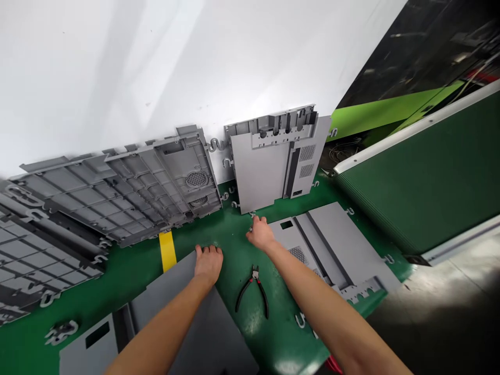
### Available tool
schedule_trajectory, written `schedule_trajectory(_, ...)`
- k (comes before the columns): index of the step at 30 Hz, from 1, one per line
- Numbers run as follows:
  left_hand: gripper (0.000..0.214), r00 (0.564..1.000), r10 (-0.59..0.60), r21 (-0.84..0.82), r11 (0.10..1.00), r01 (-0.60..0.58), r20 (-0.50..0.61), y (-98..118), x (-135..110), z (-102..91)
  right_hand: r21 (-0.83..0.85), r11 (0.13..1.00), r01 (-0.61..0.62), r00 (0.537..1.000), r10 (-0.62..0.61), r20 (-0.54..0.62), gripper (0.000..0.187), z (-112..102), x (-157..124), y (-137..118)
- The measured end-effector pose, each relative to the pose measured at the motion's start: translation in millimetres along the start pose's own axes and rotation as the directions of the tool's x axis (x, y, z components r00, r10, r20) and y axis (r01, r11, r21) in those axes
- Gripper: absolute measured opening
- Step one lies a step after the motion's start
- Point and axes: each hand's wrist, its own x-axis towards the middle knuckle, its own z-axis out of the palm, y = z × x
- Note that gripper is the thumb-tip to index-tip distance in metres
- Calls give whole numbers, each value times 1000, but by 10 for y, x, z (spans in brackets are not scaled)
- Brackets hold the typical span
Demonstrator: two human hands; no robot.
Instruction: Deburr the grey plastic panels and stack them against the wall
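Note:
My left hand [209, 264] is closed over the far corner of a grey plastic panel [230, 333], which lies at the front with a rectangular cutout. My right hand [261, 233] reaches forward, thumb and fingers pinched at a small grey plastic hook [253, 214] by the lower edge of an upright grey panel [260, 172]; the fingers partly hide it. Between my forearms, diagonal cutting pliers [255, 276] with black and red handles lie spread on the green surface. Another grey panel [332, 234] lies flat under and beyond my right forearm.
Ribbed grey panels [148, 187] lean against the white wall [156, 67] at the left. Loose hook-shaped pieces [61, 332] lie on the green surface [238, 234]. Yellow tape [167, 251] crosses it. A green conveyor belt [429, 172] with pale metal rails stands at the right.

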Motion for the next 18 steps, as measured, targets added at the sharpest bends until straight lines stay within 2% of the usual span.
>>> schedule_trajectory(3, 39, 999, 31, -112, 993, -35, -41, -4, -28, -92, -11, 994, -112, 994, 112, 22, 50, 4, 445, -178)
schedule_trajectory(6, 28, 989, -3, -333, 942, -48, -150, -60, -232, -180, -19, 988, -150, 988, 151, 37, 48, 111, 611, -227)
schedule_trajectory(8, 22, 981, -60, -484, 874, -38, -186, -134, -459, -192, -30, 992, -126, 991, 127, 50, 45, 220, 553, -216)
schedule_trajectory(12, 24, 947, -264, -697, 714, 63, -184, -371, -993, -101, -57, 998, 4, 997, 0, 79, 39, 444, 186, -170)
schedule_trajectory(15, 33, 877, -461, -788, 587, 186, -137, -601, -1374, 3, -64, 997, 52, 997, -48, 58, 36, 520, -29, -115)
schedule_trajectory(18, 40, 791, -607, -837, 469, 282, -73, -818, -1732, 111, -73, 997, 6, 999, -9, -36, 35, 476, -16, -48)
